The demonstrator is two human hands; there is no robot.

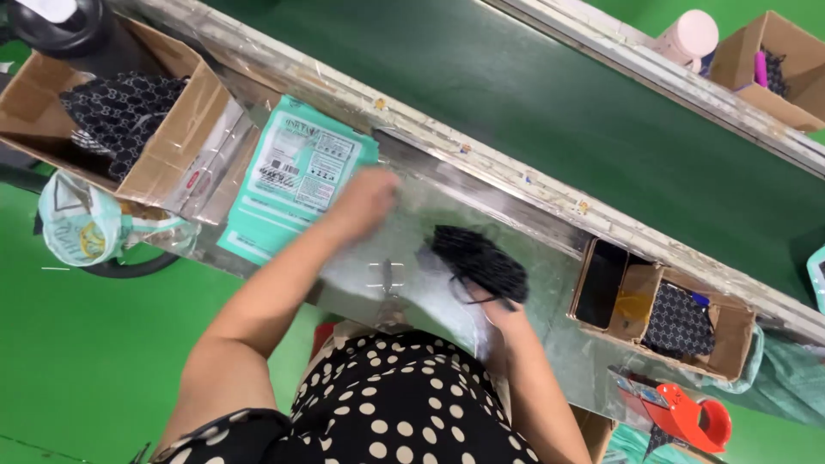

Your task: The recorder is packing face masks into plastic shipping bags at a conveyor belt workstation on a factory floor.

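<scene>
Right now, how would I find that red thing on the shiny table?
Follow the long green conveyor belt down to the shiny metal workbench beside it. At its right end, just past the open cardboard box, lies the tape dispenser. It is the only bright red thing there, with a round loop.

Glossy clear plastic bag point(404, 283), black knit cloth point(479, 262), shiny metal table point(550, 344)
</scene>
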